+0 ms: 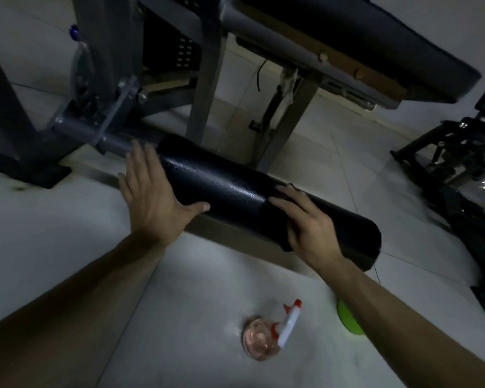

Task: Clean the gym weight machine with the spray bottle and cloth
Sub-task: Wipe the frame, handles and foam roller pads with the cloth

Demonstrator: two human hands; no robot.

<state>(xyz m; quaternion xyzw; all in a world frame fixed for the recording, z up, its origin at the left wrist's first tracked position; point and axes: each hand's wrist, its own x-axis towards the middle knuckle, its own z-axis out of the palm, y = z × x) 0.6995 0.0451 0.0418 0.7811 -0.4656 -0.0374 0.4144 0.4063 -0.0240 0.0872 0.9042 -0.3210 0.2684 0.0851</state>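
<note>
- The roller pad (230, 191) is touched near its left end by the left hand (149, 197), laid flat with fingers straight.
- A dark cloth (283, 239) is pressed onto the pad by the right hand (308, 228), fingers nearly straight.
- The spray bottle (266, 337) is seen upright on the floor (193, 303).

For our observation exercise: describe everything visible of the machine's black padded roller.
The black padded roller is a long cylinder with glossy, pebbled, vinyl-like skin, mounted on a grey metal bar, low over the floor, slanting from upper left to lower right. The left hand rests flat on its bar end; the right hand presses a dark cloth near its free end.
</note>
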